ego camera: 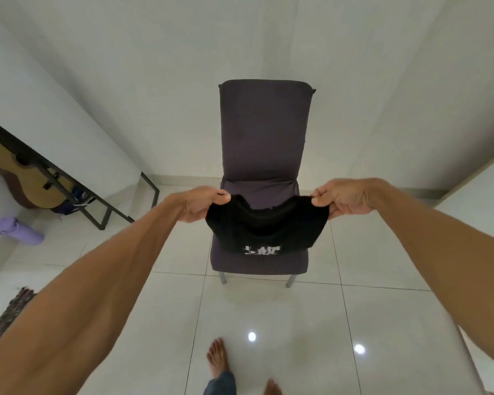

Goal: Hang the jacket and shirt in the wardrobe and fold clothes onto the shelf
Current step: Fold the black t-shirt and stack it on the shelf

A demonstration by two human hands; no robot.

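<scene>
Shirt (265, 227) spans side to side over the chair (264, 132), collar up, print low; your left hand (200, 205) and right hand (343, 199) each pinch a top corner.

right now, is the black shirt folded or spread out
Folded over, not spread: the black shirt hangs short and doubled between the left hand and right hand, each pinching a top corner, over the chair.

Matt black cloth shirt (264, 226), fabric-covered chair (264, 129), glossy tiled floor (268, 315)
</scene>
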